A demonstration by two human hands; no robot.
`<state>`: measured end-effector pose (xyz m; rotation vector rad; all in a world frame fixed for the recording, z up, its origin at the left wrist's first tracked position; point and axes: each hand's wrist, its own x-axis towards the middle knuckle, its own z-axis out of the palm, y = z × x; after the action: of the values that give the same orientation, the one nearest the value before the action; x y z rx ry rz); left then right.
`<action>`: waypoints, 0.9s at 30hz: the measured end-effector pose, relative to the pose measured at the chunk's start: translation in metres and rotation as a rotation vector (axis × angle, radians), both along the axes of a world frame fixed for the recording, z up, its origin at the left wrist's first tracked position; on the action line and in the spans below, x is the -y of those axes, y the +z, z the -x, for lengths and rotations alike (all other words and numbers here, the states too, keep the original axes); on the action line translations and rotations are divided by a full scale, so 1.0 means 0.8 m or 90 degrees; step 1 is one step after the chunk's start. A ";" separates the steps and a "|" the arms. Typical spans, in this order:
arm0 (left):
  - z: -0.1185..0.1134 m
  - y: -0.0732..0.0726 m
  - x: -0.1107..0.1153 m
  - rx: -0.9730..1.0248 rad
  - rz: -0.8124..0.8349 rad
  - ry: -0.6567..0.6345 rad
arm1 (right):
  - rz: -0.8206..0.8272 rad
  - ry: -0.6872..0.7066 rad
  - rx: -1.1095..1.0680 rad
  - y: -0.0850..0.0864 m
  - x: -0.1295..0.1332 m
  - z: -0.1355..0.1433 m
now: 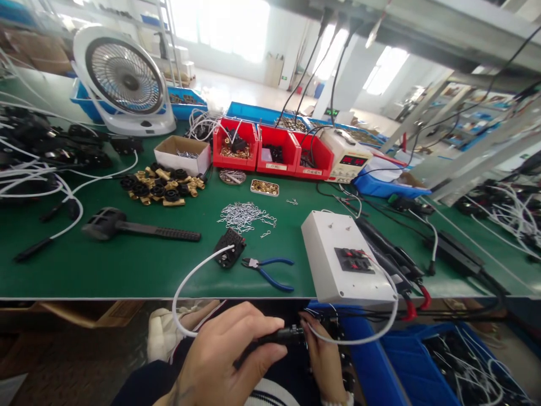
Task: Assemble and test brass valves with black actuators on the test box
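Observation:
Below the table's front edge, my left hand (230,355) pinches a black cylindrical connector (285,335) between thumb and fingers. At the connector's right end, my right hand (323,358) has its fingers closed around a thin white cable (355,341). That cable arcs up to the white box (344,259) with black-and-red terminals. Another white cable (180,290) runs from behind my left hand to a small black part (229,248) on the green table (139,276). Blue-handled cutters (270,269) lie beside that part.
Metal clips (245,216), a black mallet (139,226) and brass-and-black fittings (163,185) lie on the table. Behind stand red bins (276,163), a fan (127,79) and a power supply (346,158). Blue crates (406,352) are below right.

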<state>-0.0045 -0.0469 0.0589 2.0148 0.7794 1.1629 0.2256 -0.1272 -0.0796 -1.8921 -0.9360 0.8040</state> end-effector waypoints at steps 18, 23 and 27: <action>0.005 -0.009 -0.004 -0.061 -0.019 -0.032 | -0.293 0.060 -0.313 0.168 -0.018 0.063; 0.003 -0.005 -0.009 -0.071 -0.077 -0.015 | -0.270 0.063 -0.244 0.174 -0.018 0.062; 0.001 -0.007 -0.006 -0.080 -0.070 -0.022 | -0.269 0.096 -0.272 0.170 -0.020 0.062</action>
<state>-0.0052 -0.0422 0.0533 2.2009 0.7538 1.0880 0.1760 -0.1108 0.0566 -1.2346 -0.8968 0.9648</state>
